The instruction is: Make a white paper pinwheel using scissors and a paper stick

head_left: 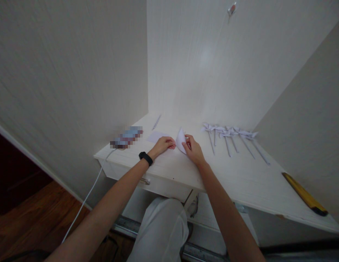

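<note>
Pixelated beyond reading: the flat object at the counter's left rear, with a white cable running off it and out of sight behind the left forearm. Partly covered by the fingertips of the right hand: the folded white paper, its near edge unseen, and under the left hand another sheet mostly hidden. Too small to make out: the clip high on the wall and the folds of the paper pinwheels.
</note>
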